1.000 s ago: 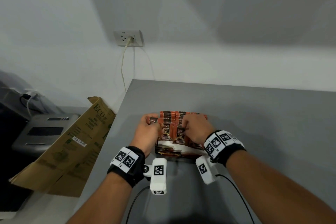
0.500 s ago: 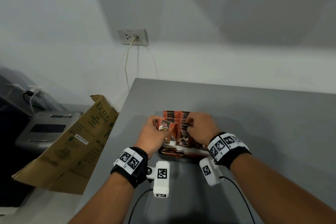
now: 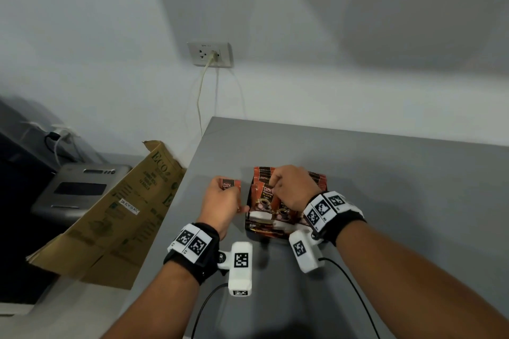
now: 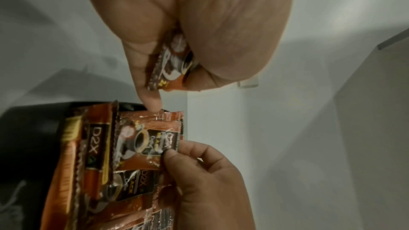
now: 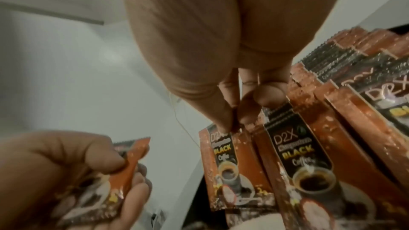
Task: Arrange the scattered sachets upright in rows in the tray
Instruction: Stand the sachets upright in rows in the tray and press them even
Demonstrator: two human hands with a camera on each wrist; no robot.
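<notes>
Several orange-and-black coffee sachets stand upright in rows in a dark tray (image 3: 257,232) on the grey table (image 3: 399,201). My right hand (image 3: 275,183) pinches the top edge of the front-left sachet (image 3: 265,198) in the tray; the right wrist view shows thumb and finger closed on that sachet (image 5: 223,156). My left hand (image 3: 227,197) hovers just left of the tray and grips one loose sachet (image 3: 230,184), also seen in the left wrist view as the held sachet (image 4: 172,62). The tray's floor is hidden by the sachets.
The table's left edge runs close to my left hand. Beyond it leans a flattened cardboard box (image 3: 115,215) against a grey device (image 3: 80,187). A wall outlet (image 3: 209,53) with a hanging cord is behind the table. Bare table lies right of the tray.
My left hand has drawn away leftward from the tray with one sachet in it. My right hand has stayed at the tray and now pinches the front-left sachet.
</notes>
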